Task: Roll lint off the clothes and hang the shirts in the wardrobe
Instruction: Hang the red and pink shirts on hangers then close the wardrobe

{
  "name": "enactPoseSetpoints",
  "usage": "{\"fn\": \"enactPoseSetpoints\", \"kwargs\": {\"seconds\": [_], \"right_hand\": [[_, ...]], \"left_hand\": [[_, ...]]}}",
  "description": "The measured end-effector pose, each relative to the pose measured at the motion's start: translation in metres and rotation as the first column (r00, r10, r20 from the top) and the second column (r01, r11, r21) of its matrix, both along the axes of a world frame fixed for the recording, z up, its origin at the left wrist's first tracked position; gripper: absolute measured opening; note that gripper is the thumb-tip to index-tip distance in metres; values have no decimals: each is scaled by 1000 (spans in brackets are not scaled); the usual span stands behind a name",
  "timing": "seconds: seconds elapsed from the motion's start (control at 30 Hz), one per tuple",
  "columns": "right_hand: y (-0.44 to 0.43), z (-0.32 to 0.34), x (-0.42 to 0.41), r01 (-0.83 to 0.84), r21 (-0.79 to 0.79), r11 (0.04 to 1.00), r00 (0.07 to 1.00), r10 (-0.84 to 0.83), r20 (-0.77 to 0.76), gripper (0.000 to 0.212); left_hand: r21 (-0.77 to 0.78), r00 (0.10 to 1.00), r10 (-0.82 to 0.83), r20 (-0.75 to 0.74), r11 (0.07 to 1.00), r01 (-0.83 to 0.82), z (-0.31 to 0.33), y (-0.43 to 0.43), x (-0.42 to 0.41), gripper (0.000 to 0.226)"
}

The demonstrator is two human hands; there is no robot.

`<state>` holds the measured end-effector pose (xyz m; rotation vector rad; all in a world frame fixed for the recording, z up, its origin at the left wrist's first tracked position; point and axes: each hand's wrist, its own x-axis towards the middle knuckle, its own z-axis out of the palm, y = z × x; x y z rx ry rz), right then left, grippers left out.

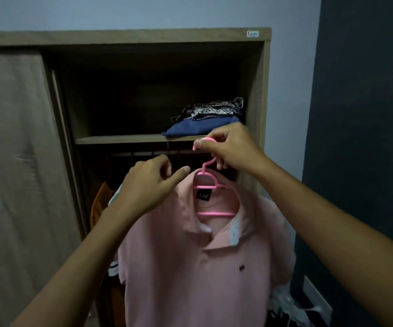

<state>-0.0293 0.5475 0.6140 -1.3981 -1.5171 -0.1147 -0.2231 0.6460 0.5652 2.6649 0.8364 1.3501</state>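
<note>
The pale pink polo shirt (190,267), centre frame, is mounted on a pink plastic hanger (215,214) before the open wooden wardrobe (258,95). The hook (206,139) is pinched by the right hand (233,149). The left hand (148,187) is curled at the collar (190,215), hold indeterminate. Placement on the rail (143,152) is judged outstanding.

Head cam, faces fwd into wardrobe (259,90), close up

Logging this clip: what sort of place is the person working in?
Probably a bedroom at home, at an open wooden wardrobe: folded clothes on its shelf, an orange garment hanging below, and the right hand holding a pink polo shirt on a pink hanger.
</note>
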Motion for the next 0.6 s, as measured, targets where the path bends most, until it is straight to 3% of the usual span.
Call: {"fn": "enactPoseSetpoints", "kwargs": {"seconds": [0.03, 0.17, 0.23, 0.33, 0.47, 0.53, 0.6], "right_hand": [[0, 3, -2, -4, 8, 1000, 1000, 4, 14, 18], [-10, 12, -5, 15, 33, 999, 997, -18, 81, 18], [-16, 16, 0, -2, 96, 995, 999, -1, 34, 19], [-25, 7, 16, -13, 63, 998, 1000, 12, 18, 21], [-34, -24, 57, 98, -202, 974, 989, -73, 126, 22], [-43, -42, 73, 101, -408, 907, 986, -37, 162, 30], [-50, -56, 81, 81, -504, 860, 987, 3, 163, 34]], "left_hand": [[32, 1000, -23, -5, 999, 24, -3, 4, 3, 53], [31, 957, -146, -250, 987, 159, -18, 19, 19, 55], [7, 950, -195, -245, 979, 203, -26, 24, 25, 41], [14, 961, -192, -199, 980, 199, -34, 29, 29, 42], [-84, 969, -218, -117, 974, 209, -38, 42, 29, 44], [-129, 973, -226, -52, 967, 217, -40, 53, 29, 40], [-158, 974, -224, -30, 963, 216, -43, 61, 30, 42]]}}
